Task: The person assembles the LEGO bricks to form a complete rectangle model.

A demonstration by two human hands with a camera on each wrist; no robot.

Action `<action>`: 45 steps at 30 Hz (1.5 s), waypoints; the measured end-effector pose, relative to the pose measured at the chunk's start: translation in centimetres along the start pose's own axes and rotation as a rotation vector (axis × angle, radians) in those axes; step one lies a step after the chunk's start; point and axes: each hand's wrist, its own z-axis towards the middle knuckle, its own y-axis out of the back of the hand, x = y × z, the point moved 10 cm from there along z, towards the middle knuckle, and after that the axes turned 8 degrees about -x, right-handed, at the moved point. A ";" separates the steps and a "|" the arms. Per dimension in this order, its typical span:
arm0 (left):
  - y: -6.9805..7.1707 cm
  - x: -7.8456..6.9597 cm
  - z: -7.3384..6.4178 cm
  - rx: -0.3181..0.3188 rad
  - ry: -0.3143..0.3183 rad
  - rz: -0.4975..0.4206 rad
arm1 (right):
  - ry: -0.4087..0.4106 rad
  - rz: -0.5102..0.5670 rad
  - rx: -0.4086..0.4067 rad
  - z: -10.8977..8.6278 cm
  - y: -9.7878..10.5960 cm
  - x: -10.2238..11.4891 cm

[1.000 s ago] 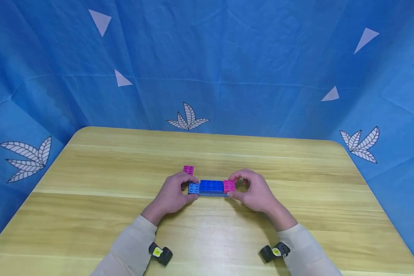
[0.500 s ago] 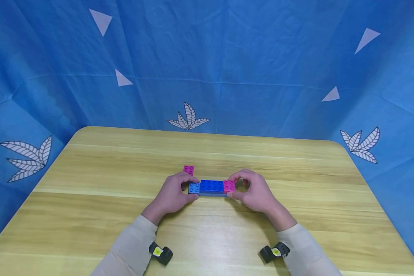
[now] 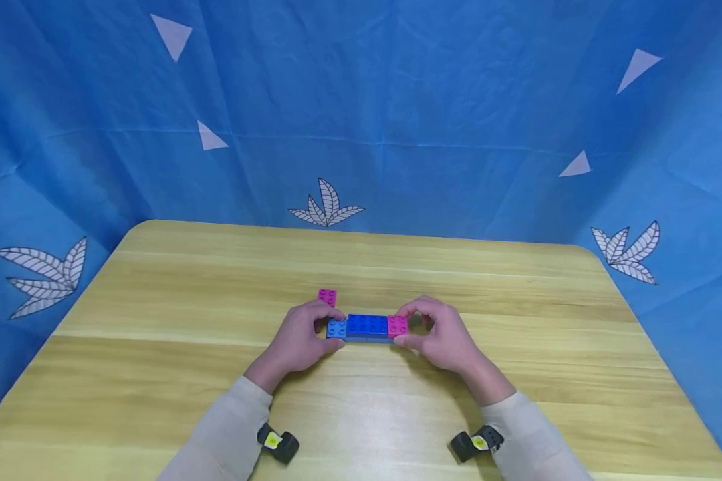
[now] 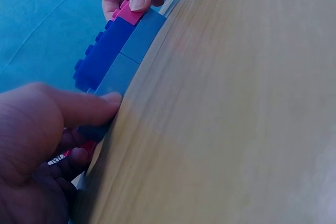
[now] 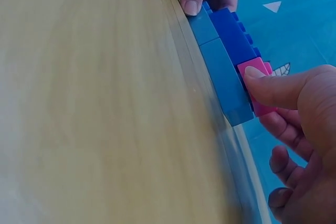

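Observation:
Two light blue building bricks (image 5: 220,80) lie end to end as a bottom row on the table. A dark blue building brick (image 3: 368,325) sits on top across their seam, and a small pink building brick (image 3: 398,325) stands beside it at the right end. My left hand (image 3: 301,337) pinches the left light blue brick (image 4: 116,74) between thumb and fingers, its studs showing at that end. From the other side, my right hand (image 3: 442,334) holds the pink brick, thumb on its near face in the right wrist view.
Another pink brick (image 3: 327,296) lies just behind my left hand, partly covered by it. The wooden table (image 3: 361,414) ends at a blue patterned cloth (image 3: 385,133) at the back. Each sleeve wears a black wrist camera (image 3: 279,444).

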 end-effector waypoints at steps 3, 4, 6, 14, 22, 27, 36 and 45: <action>0.1 0.2 -0.2 -0.004 0.004 -0.003 | 0.000 0.003 0.007 -0.1 -0.3 0.0; 0.2 0.2 -0.2 -0.004 0.005 -0.006 | 0.000 -0.001 0.008 -0.1 -0.4 0.0; 0.1 0.2 -0.2 -0.001 0.001 -0.009 | -0.005 -0.010 0.011 -0.2 -0.4 0.1; 0.2 0.0 -0.1 -0.007 -0.003 -0.023 | 0.018 -0.059 0.019 -0.1 -0.3 0.6; 0.3 0.0 -0.1 -0.007 0.001 -0.020 | 0.033 -0.061 0.008 -0.2 -0.3 0.8; 0.4 0.0 -0.1 -0.007 -0.006 -0.011 | 0.018 -0.048 -0.009 -0.4 -0.2 0.5; 0.3 -0.1 0.0 0.006 0.001 -0.008 | -0.047 -0.019 -0.034 -0.8 0.1 -0.9; 0.3 0.1 0.1 0.001 0.011 -0.017 | -0.058 -0.009 -0.037 -1.1 -0.1 -1.6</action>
